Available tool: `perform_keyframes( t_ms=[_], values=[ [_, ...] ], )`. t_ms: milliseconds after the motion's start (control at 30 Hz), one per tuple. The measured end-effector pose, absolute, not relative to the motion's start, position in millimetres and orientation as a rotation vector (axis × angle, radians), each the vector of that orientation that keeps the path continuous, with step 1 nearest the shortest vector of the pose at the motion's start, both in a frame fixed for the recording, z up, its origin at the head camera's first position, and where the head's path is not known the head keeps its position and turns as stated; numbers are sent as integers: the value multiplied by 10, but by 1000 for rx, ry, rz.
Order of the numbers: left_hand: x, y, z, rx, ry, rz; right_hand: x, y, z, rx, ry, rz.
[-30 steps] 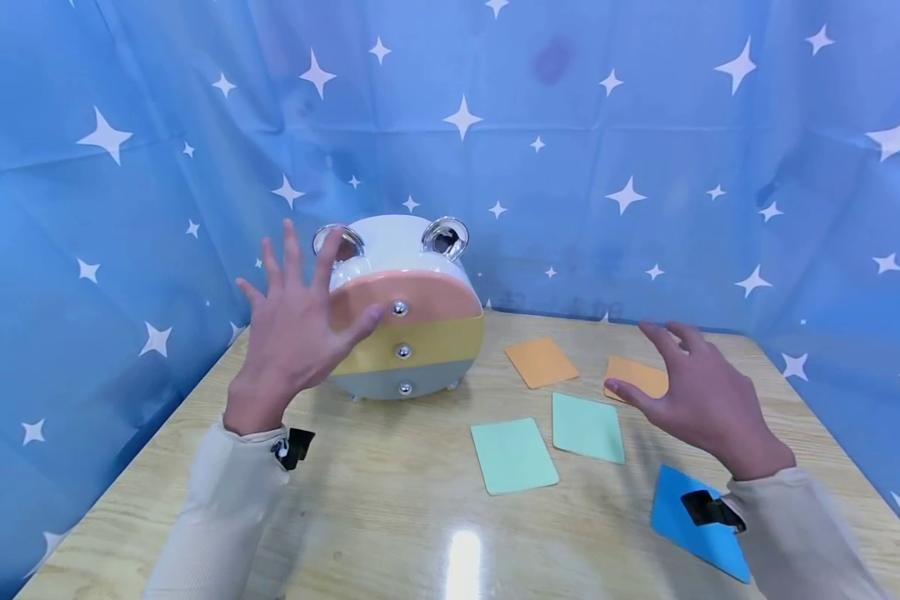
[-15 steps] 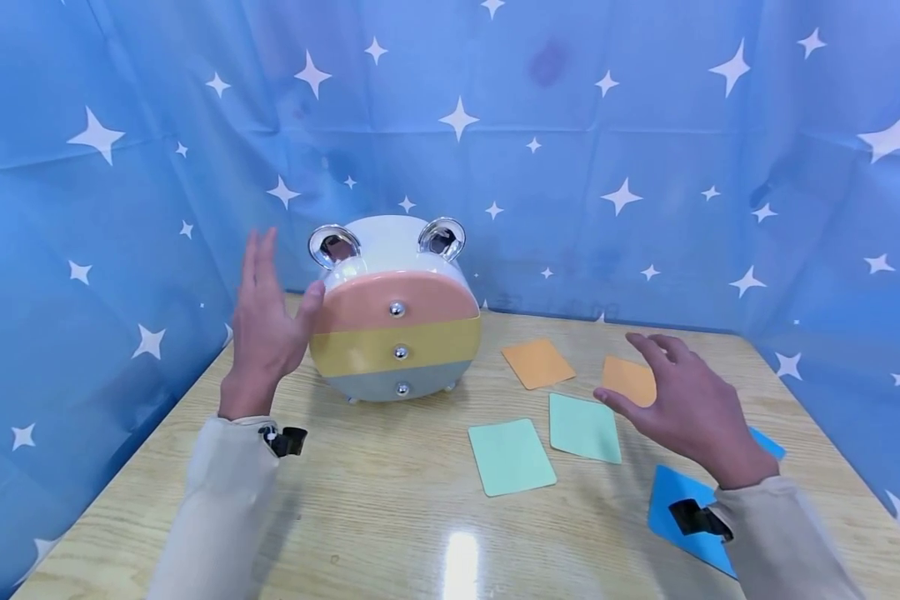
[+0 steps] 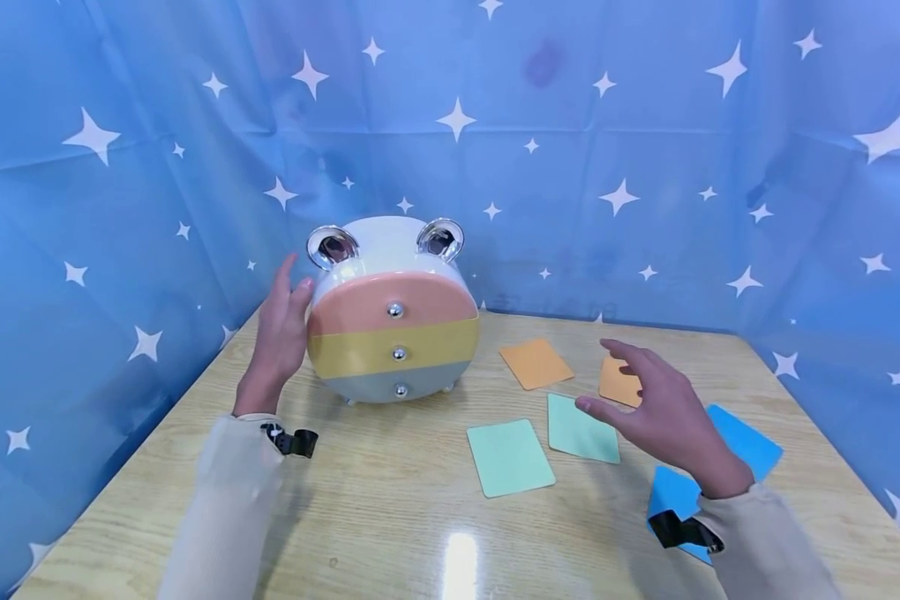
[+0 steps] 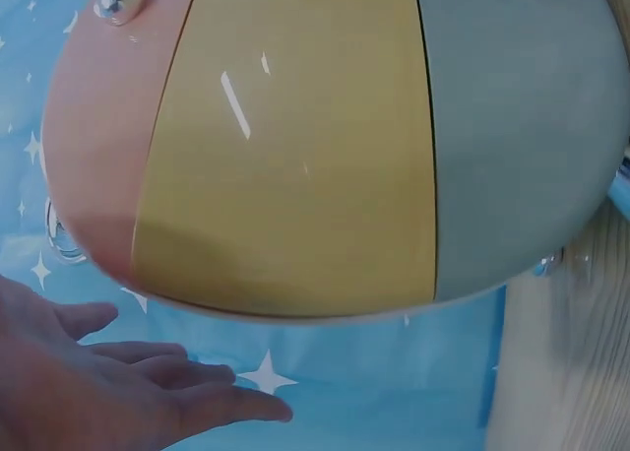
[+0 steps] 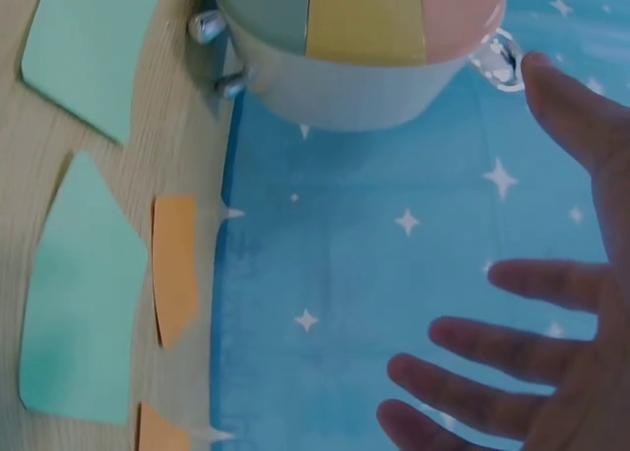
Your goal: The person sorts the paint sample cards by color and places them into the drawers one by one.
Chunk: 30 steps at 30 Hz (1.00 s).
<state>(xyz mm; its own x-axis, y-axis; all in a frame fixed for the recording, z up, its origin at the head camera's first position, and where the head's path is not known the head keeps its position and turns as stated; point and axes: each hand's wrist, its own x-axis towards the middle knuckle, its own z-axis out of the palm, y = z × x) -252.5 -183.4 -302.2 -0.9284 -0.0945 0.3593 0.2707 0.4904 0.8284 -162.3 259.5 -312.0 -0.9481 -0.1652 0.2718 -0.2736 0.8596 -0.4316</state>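
A small rounded drawer cabinet [image 3: 393,337] stands at the back left of the table, its front banded pink, yellow and grey-blue, with a silver knob [image 3: 399,353] on each band and two chrome rings on its white top. My left hand [image 3: 279,333] is beside the cabinet's left side, fingers extended; whether it touches cannot be told. In the left wrist view the fingers [image 4: 212,402] are straight and hold nothing. My right hand [image 3: 663,408] hovers over the cards on the right, fingers apart and slightly bent, with nothing in it. The right wrist view shows its spread fingers [image 5: 482,392].
Two green cards [image 3: 510,458], two orange cards [image 3: 536,363] and two blue cards [image 3: 746,442] lie on the wooden table [image 3: 375,508], right of the cabinet. A blue curtain with white stars [image 3: 540,167] surrounds the table's back and sides.
My left hand has come down from in front of the cabinet to its left side. My right hand has moved left and slightly down, uncovering more of a blue card. The cabinet stays in place.
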Motion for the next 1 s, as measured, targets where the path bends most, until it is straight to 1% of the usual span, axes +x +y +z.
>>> perform_keyframes(
  t_ms=[233, 567, 1000],
  values=[
    [-2577, -1815, -3036, -186, -2455, -1510, -1612, 2518, -3165, 395, -2791, 834],
    [-2639, -1767, -3064, -169, -2511, -1554, -1629, 2385, -3238, 414, -2809, 975],
    [-2681, -1790, -3038, -142, -2465, -1849, -1680, 2195, -3332, 502, -2804, 1074]
  ],
)
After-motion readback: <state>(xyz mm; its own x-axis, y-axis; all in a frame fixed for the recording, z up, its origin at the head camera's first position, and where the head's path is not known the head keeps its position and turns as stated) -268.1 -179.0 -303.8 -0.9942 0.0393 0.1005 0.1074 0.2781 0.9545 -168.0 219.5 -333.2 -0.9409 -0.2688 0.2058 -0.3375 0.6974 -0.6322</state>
